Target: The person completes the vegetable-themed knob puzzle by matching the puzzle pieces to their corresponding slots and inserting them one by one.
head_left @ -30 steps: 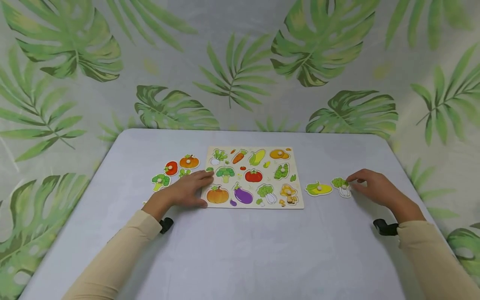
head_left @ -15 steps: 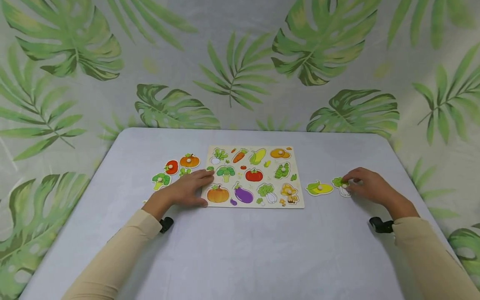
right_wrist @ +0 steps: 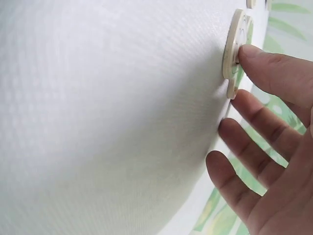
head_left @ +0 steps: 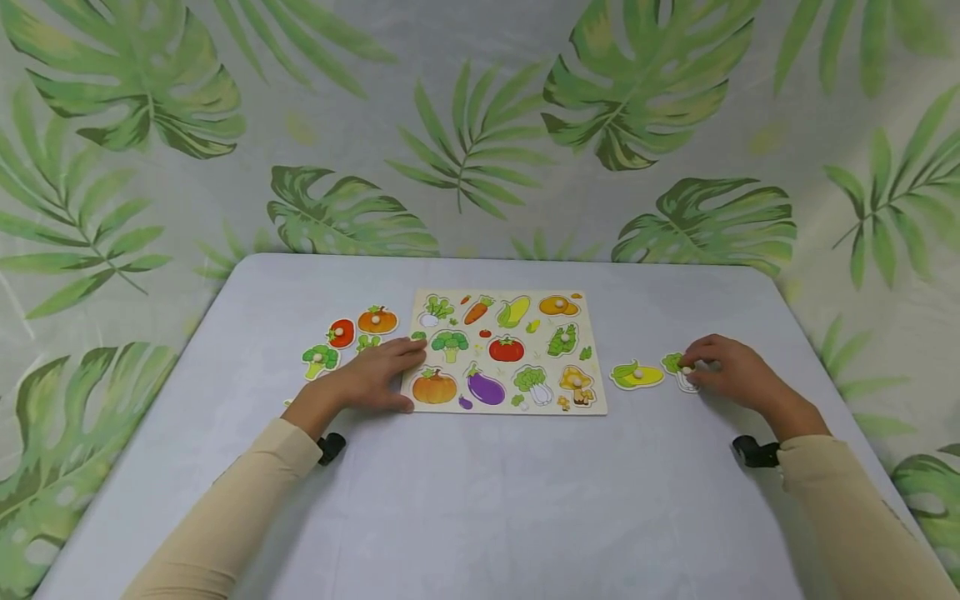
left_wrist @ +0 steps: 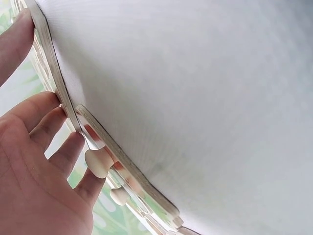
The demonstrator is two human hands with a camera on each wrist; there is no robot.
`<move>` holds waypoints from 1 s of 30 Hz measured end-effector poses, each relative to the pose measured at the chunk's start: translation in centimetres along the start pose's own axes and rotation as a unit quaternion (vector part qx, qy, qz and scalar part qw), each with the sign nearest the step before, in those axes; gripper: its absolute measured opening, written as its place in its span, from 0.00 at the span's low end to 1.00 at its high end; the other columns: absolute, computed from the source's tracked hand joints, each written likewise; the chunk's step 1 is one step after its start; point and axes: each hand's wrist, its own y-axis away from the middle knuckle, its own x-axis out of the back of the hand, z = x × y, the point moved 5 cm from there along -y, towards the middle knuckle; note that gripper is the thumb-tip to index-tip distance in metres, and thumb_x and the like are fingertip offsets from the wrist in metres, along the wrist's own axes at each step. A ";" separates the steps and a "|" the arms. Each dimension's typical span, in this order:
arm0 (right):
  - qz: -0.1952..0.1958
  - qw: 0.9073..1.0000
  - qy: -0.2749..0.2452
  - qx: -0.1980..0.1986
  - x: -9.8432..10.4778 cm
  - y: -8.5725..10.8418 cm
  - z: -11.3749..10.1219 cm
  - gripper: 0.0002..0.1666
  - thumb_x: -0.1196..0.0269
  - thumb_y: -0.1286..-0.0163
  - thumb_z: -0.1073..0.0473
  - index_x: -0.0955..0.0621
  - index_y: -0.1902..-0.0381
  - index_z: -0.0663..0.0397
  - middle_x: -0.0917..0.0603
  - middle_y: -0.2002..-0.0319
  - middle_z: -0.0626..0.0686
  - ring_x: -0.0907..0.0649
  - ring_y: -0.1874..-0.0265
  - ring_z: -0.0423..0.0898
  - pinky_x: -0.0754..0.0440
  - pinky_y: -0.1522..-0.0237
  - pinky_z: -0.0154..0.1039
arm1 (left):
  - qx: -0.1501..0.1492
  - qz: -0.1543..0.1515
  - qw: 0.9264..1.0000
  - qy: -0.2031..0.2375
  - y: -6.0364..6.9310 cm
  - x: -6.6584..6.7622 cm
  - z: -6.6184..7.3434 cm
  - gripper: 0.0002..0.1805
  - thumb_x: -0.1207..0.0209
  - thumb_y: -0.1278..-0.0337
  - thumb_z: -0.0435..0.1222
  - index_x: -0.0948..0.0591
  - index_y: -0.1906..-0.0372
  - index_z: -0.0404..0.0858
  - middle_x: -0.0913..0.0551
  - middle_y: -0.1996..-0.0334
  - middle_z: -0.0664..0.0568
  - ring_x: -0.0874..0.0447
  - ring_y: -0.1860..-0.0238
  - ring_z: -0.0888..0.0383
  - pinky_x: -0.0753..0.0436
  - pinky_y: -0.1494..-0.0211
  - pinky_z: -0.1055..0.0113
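At frame right, the right grip (head_left: 733,375) pinches the seemingly light, stiff cabbage piece (head_left: 672,363), best held by its knob (head_left: 686,370). The relaxed left grip (head_left: 375,377) touches the board (head_left: 476,358).

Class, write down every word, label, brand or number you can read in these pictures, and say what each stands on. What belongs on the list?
Nothing: no text can be read.
Puzzle board: vegetable pictures, no lettering seen.
Corn piece and cabbage piece: pictures only.
Backdrop: leaf pattern, no lettering seen.
Black devices at the left wrist and right wrist: too small to tell whether they carry markings.
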 end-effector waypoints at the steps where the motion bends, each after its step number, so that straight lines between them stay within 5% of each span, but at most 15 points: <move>1: 0.002 1.000 0.001 0.001 0.0 0.0 0.0 0.10 0.30 0.41 0.66 0.13 0.60 0.59 0.18 0.52 0.65 0.20 0.49 0.65 0.22 0.47 0.64 | 0.000 0.000 1.000 -0.001 0.0 0.0 0.0 0.46 0.31 0.46 0.48 0.37 0.25 0.40 0.44 0.21 0.49 0.48 0.20 0.44 0.43 0.21 0.41; 21: 0.002 1.000 -0.007 -0.010 0.0 -1.0 -1.0 0.12 0.34 0.36 0.66 0.15 0.54 0.62 0.18 0.45 0.66 0.24 0.41 0.67 0.26 0.41 0.66 | -0.004 0.000 1.000 0.003 0.0 -0.4 -0.2 0.45 0.31 0.46 0.49 0.37 0.25 0.40 0.44 0.21 0.49 0.49 0.20 0.43 0.44 0.21 0.40; 30: 0.010 1.000 -0.014 0.019 0.6 -1.7 -2.1 0.11 0.34 0.34 0.64 0.15 0.54 0.61 0.18 0.44 0.65 0.22 0.42 0.66 0.21 0.48 0.66 | -0.006 0.002 1.000 0.000 0.0 -0.4 -0.2 0.45 0.32 0.45 0.48 0.36 0.25 0.40 0.44 0.21 0.48 0.49 0.21 0.43 0.44 0.21 0.39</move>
